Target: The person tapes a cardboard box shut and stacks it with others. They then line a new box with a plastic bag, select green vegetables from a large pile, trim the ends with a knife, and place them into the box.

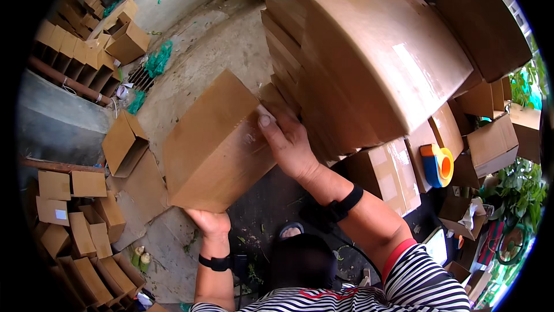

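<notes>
Between my two hands is a brown cardboard box (212, 139), held tilted above the floor. My right hand (285, 139) grips its upper right edge, with the thumb on a taped face. Under the lower end is my left hand (210, 221), its fingers hidden by the box. Close to my right hand stands a tall stack of cardboard boxes with a large taped box (389, 52) on top. A blue and orange tape dispenser (437, 165) rests on boxes to the right.
An open box (125, 143) and flat cardboard (143, 182) lie on the concrete floor at the left. More open boxes (91, 277) stand in rows at the lower left. Green plastic scraps (159, 58) lie by a floor grate. Leafy plants (526, 190) are at the right.
</notes>
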Demonstrator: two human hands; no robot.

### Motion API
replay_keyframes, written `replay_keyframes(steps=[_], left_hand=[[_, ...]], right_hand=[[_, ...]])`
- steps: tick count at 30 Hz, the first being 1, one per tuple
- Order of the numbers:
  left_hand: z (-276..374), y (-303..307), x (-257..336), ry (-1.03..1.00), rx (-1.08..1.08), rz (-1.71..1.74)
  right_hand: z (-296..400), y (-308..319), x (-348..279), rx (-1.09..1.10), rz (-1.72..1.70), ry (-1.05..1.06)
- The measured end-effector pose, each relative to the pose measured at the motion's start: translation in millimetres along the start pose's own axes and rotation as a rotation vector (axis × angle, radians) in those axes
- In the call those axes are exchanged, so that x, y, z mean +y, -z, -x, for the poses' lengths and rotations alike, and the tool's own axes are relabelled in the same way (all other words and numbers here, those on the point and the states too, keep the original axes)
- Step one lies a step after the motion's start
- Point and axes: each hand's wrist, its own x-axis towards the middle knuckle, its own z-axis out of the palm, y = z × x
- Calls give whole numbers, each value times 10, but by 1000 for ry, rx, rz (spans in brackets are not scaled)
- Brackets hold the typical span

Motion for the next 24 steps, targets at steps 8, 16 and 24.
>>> replay_keyframes(steps=[8, 16, 24], left_hand=[[-1218, 367, -953, -33, -114, -276], [-1100, 401, -1377, 42, -116, -292], [237, -658, -810, -201, -32, -583]], right_hand=[[-434, -32, 1174, 139, 331, -85], [405, -128, 1350, -211, 409, -374], [1207, 1775, -288, 102, 41, -18]])
